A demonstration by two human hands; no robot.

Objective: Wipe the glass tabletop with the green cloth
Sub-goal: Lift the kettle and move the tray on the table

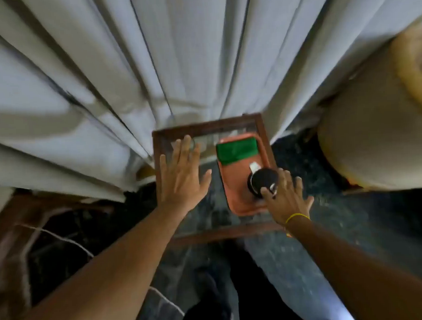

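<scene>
A small glass tabletop in a dark wooden frame stands below me. On its right half lies an orange tray. The folded green cloth rests flat at the tray's far end. A black mug stands at the tray's near end. My left hand hovers open, fingers spread, over the left half of the glass. My right hand is over the tray's near right corner, fingers spread, beside the mug; whether it touches the mug is unclear. Neither hand touches the cloth.
White curtains hang right behind the table and to its left. A beige round seat stands to the right. The dark speckled floor surrounds the table. My legs show below the table's near edge.
</scene>
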